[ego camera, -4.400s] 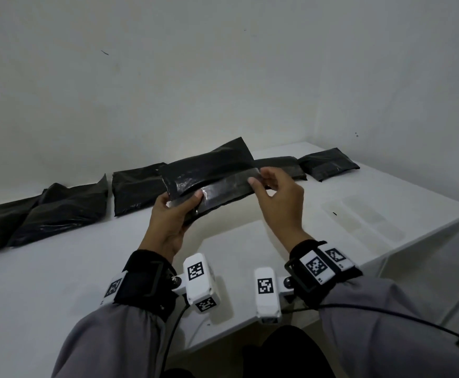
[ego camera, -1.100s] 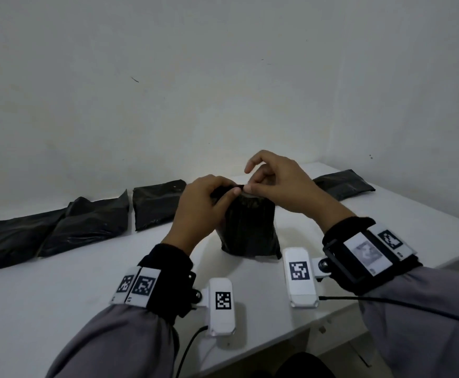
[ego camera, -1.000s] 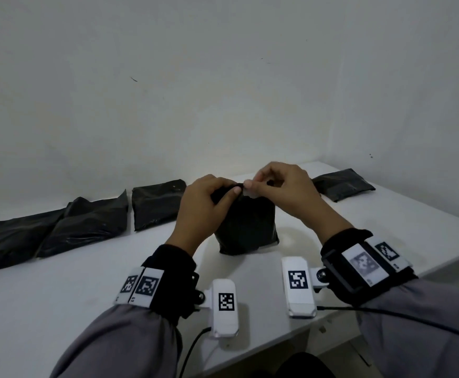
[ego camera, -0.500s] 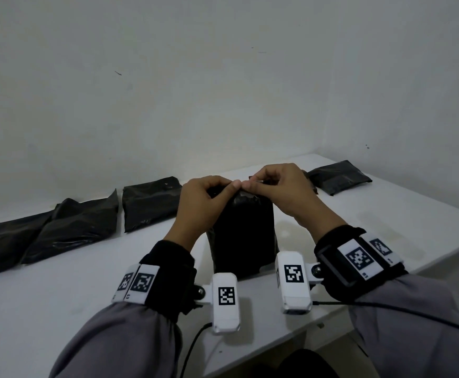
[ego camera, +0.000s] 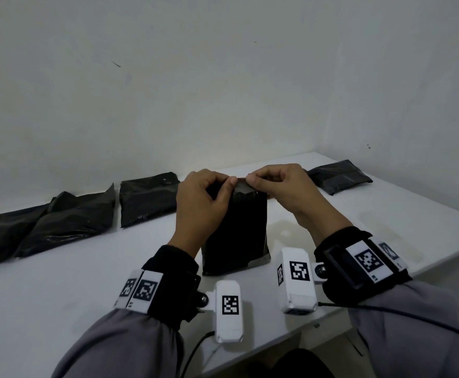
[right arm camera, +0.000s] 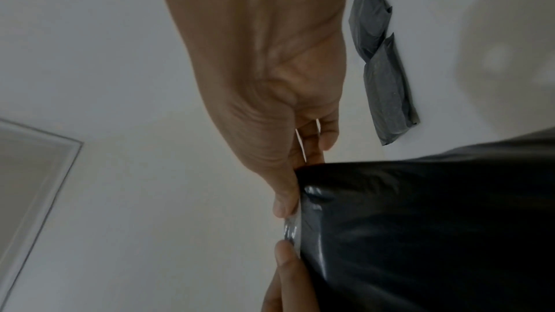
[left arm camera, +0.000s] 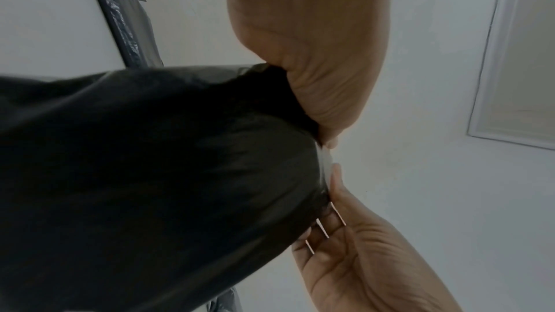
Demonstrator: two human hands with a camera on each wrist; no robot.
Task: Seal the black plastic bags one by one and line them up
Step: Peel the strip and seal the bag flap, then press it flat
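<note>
**Both hands pinching the top edge of an upright black bag**

A black plastic bag (ego camera: 235,236) stood upright on the white bench (ego camera: 59,296), its base resting on the surface near the front edge. The left hand (ego camera: 199,205) gripped the bag's upper left corner, fingers (ego camera: 223,186) curled round the folded top and the thumb tip pressed against the rim. The right hand (ego camera: 283,192) pinched the same top edge from the other side between thumb and curled fingers (ego camera: 253,182); a pale, glossy strip (ego camera: 243,188) showed between the two thumbs. In the wrist views the strip ran along the bag's mouth between the two thumb tips. Behind, along the wall, other black bags lay flat: a loose pair (ego camera: 45,222) at the left, one (ego camera: 148,200) just beside them, and one (ego camera: 339,180) at the right, well apart from the rest. Marker-tagged bands and white camera units (ego camera: 228,309) sat at both wrists.
</note>
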